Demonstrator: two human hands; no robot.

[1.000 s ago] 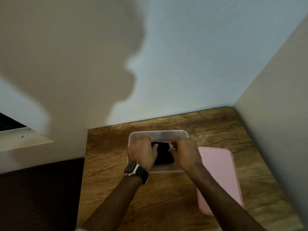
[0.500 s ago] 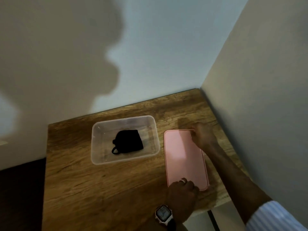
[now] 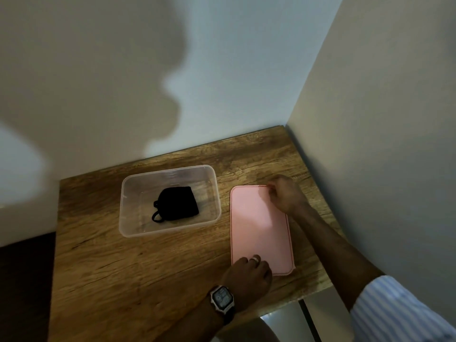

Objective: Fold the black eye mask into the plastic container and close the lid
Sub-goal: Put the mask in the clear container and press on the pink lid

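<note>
The black eye mask [image 3: 176, 203] lies folded inside the clear plastic container [image 3: 133, 230], which stands open on the wooden table [image 3: 123, 280]. To its right the pink lid [image 3: 259, 230] lies flat on the table. My left hand [image 3: 249, 275], with a watch on the wrist, has its fingers curled over the lid's near edge. My right hand [image 3: 286, 193] pinches the lid's far right corner.
A white wall [image 3: 222, 70] runs behind the table and another wall [image 3: 382, 144] closes in its right side. The table's near right edge drops off just past the lid. A dark floor [image 3: 24, 280] shows at the left.
A second ago both hands were in the container on the mask. They left it, moved right to the pink lid, and now grip its two ends. The mask stays in the container.
</note>
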